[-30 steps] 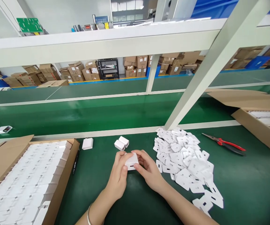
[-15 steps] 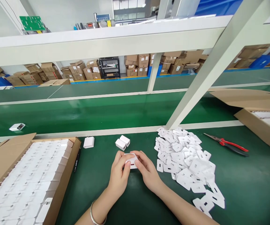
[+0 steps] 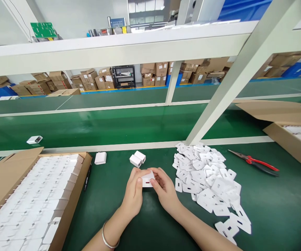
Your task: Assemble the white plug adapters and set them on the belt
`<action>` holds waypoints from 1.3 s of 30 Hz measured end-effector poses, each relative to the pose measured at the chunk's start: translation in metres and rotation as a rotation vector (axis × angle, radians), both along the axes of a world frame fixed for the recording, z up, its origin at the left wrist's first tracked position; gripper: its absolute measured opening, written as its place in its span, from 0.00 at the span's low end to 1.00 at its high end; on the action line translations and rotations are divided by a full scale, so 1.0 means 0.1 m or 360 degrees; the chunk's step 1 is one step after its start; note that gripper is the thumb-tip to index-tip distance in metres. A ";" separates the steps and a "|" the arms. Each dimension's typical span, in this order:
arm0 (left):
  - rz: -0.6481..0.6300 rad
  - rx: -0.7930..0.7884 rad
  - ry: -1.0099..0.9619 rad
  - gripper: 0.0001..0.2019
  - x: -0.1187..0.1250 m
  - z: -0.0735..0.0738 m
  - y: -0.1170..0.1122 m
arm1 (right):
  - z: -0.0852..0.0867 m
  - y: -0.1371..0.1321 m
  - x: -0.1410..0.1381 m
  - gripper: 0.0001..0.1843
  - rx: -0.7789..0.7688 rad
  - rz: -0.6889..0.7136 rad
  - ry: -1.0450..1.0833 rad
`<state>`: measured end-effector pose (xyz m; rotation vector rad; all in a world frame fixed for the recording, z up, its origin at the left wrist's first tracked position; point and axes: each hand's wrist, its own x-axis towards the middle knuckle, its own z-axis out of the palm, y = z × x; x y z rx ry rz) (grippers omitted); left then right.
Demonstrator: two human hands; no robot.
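Between my two hands, just above the green table, is a small white plastic casing (image 3: 147, 179) with a dark reddish slot in its near face. My left hand (image 3: 134, 191) grips its left side, thumb in front and fingers behind. On its right side, my right hand (image 3: 164, 190) pinches it, with the thumb near the slot. The fingers hide part of the casing. Two similar white casings (image 3: 137, 159) lie side by side just beyond my hands, and another white casing (image 3: 100, 158) lies farther left. To the right spreads a heap of flat white slotted plates (image 3: 205, 174).
An open cardboard box (image 3: 73, 195) with rows of white parts stands at left, a black pen (image 3: 87, 177) beside it. Red-black pliers (image 3: 255, 162) and another open box (image 3: 291, 143) are at right. A slanted post (image 3: 226, 83) rises behind the heap. White units (image 3: 35, 139) sit on the green belt.
The white unit on the belt has moved right, and a second one has appeared at the left edge. The casing in my hands is tilted so its slotted face shows more.
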<state>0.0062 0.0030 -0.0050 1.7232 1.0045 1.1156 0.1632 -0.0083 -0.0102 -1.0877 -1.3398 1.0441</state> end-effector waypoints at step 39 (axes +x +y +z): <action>0.0229 -0.0399 -0.0563 0.19 -0.71 0.36 -0.29 | 0.19 -0.21 0.12 0.40 0.0566 0.0367 -0.0900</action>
